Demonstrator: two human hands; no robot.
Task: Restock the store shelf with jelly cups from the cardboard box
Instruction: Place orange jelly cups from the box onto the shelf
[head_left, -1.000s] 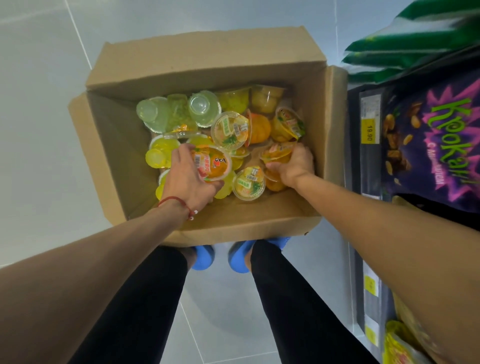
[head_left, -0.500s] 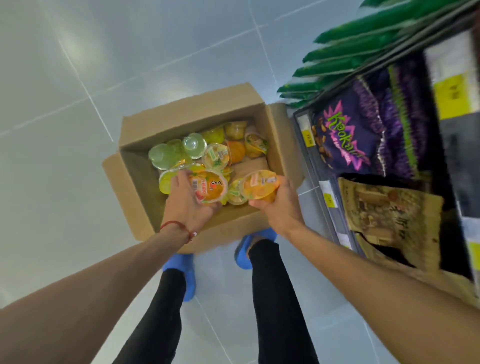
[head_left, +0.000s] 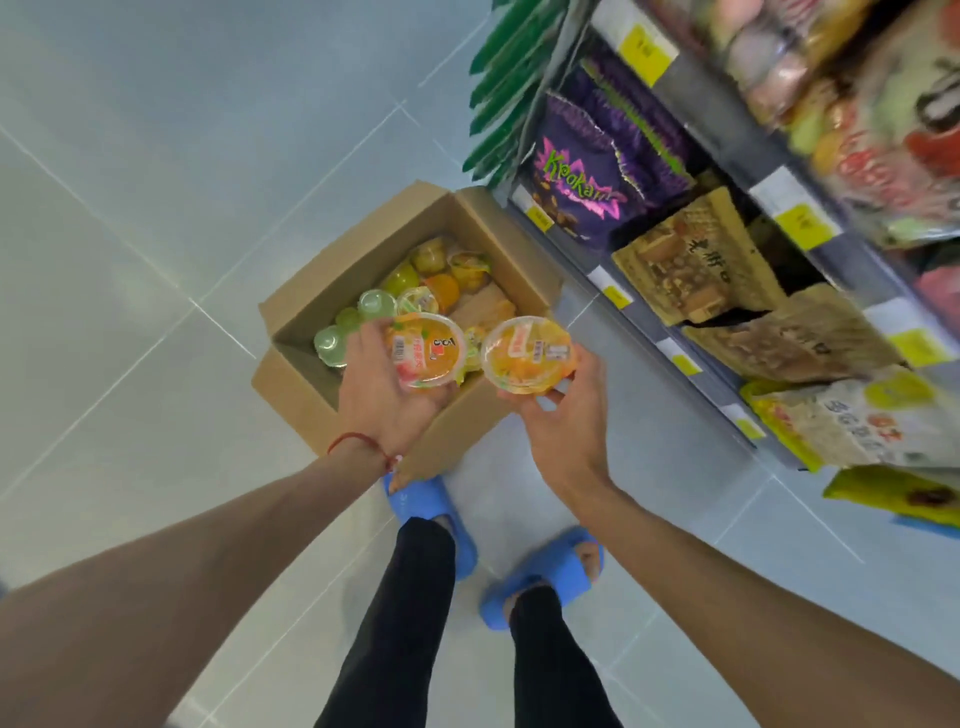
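both hands have come up out of the cardboard box since the last look, each carrying a cup. your left hand grasps an orange jelly cup from below, lid up, at frame centre. your right hand grasps a yellow jelly cup just beside it, fingers curled under the rim. loose jelly cups lie in the box, above your hands in frame. store shelf runs along the right, purple snack bags at upper right.
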